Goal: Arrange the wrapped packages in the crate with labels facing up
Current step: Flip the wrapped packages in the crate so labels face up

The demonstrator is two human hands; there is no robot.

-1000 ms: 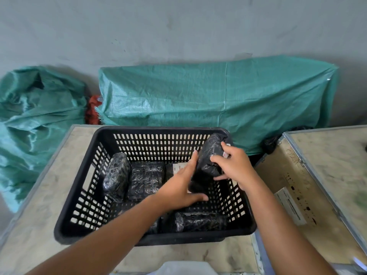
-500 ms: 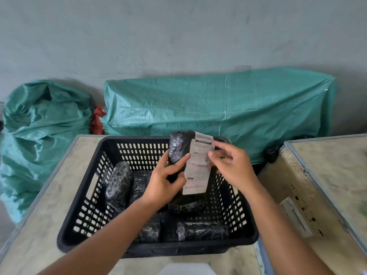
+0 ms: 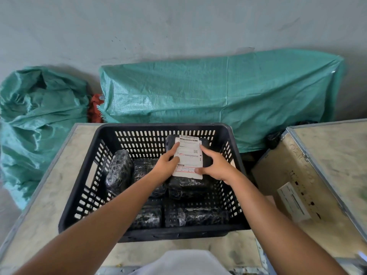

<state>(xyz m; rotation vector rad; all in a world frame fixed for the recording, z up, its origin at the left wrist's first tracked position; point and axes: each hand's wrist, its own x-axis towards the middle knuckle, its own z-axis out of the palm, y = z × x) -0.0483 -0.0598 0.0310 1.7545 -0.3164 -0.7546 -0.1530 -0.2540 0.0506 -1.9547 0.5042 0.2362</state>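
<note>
The black wrapped package (image 3: pixel 188 183) sits inside the black crate (image 3: pixel 79 195), near its back wall, white label (image 3: pixel 188 155) facing up; the left hand (image 3: pixel 166 165) and right hand (image 3: pixel 216 167) grip its sides.

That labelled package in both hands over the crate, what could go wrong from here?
1. The package seems to sit on other wrapped ones, not the crate floor, so it may tilt or slide once the left hand and right hand let go.
2. The label looks loose at its lower edge and could crease or peel.
3. The other packages show no labels, so they may still need turning.
</note>
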